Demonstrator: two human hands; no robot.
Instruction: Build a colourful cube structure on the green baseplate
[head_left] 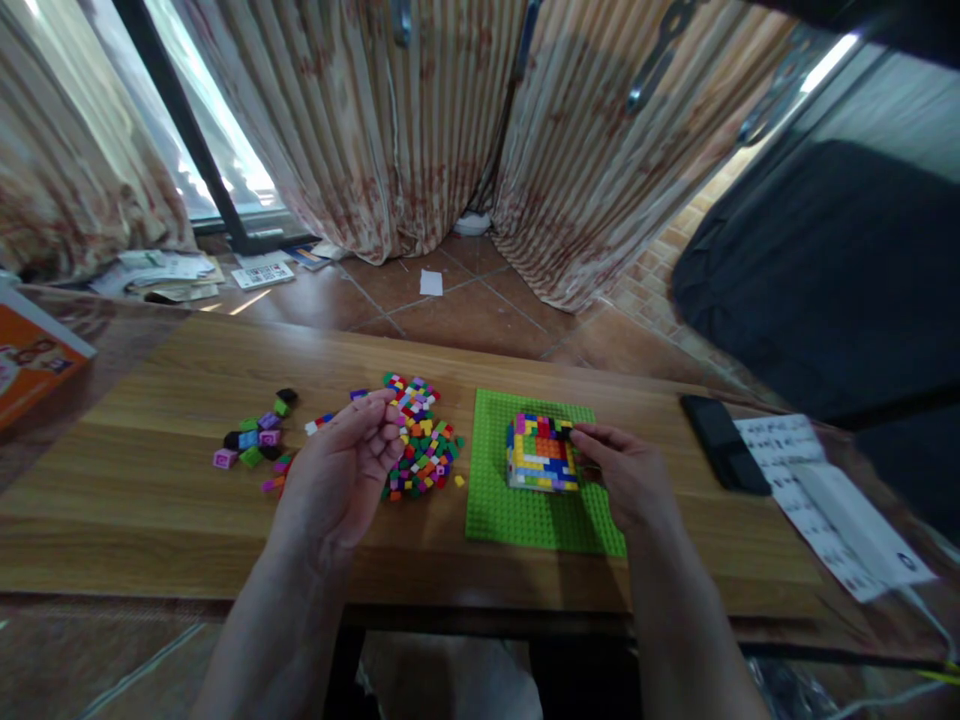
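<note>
A green studded baseplate [525, 500] lies on the wooden table [150, 480]. On it stands a low block built of many coloured small bricks [541, 452]. My right hand [626, 475] rests at the block's right side, its fingertips pinched against the top right corner. My left hand [341, 465] hovers palm up over the table, fingers curled, left of a loose heap of small coloured bricks [420, 440]; whether it holds a brick is hidden. Larger loose pieces [255, 440] in purple, green and black lie further left.
A black phone [724, 442] and a printed paper sheet [817, 500] lie at the table's right end. An orange box [34, 355] sits at the far left. Curtains, scattered papers [161, 272] and a tiled floor lie beyond the table.
</note>
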